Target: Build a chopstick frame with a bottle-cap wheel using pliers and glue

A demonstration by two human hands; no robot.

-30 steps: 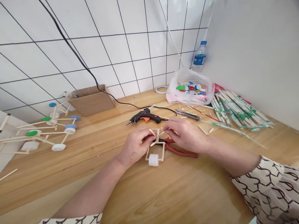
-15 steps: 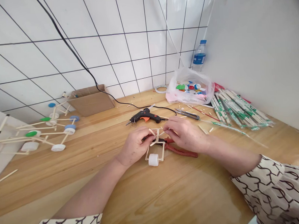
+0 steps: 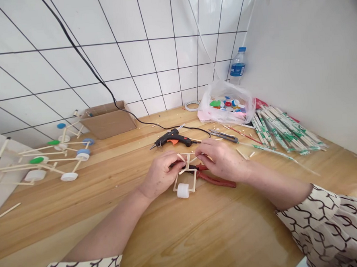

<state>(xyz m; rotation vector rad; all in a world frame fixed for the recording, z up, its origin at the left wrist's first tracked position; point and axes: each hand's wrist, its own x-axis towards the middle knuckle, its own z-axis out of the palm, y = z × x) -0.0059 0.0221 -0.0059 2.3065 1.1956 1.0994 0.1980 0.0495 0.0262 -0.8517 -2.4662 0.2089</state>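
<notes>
Between my hands is a small frame of wooden sticks, with a white bottle-cap wheel at its near end. My left hand pinches the frame's left side, thumb and fingers closed on a stick. At the far right corner, my right hand has thumb and forefinger closed around the end of a thin stick; its fingertips are partly hidden. Red-handled pliers lie on the table beneath the frame, their jaws mostly covered. Just beyond my hands rests a black glue gun.
A utility knife and stick scraps lie right of the glue gun. Behind are a tape roll, a bag of bottle caps and a water bottle. Wrapped chopsticks lie right; a cardboard box and stick cars stand left.
</notes>
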